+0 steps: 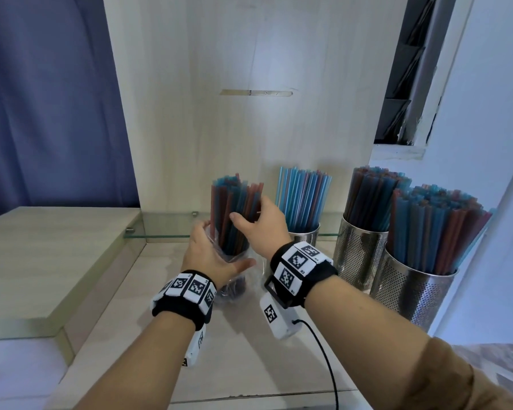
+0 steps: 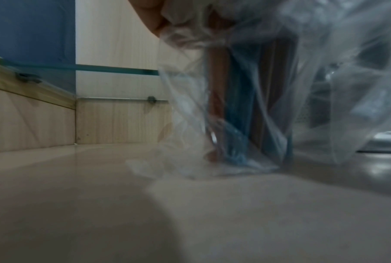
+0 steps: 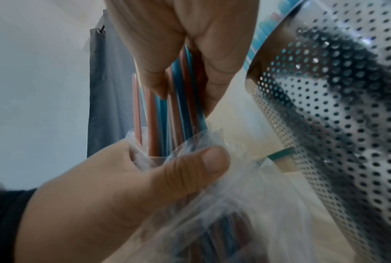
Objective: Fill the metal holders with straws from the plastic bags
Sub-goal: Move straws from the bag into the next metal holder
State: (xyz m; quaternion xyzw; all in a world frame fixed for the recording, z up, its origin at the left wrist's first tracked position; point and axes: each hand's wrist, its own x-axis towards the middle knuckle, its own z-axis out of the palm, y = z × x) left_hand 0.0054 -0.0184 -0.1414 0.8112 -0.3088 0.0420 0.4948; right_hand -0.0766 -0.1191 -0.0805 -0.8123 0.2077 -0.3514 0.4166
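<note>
A clear plastic bag of blue and red straws stands upright on the wooden counter. My left hand grips the bag's crumpled upper part. My right hand curls round the straw bundle above the bag's mouth. Three perforated metal holders stand to the right, each with straws in it: a far one, a middle one and a near one. In the left wrist view the bag's bottom rests on the counter.
A glass shelf runs along the wooden back panel behind the bag. A raised wooden step lies to the left. A cable trails from my right wrist across the counter. A white wall borders the holders on the right.
</note>
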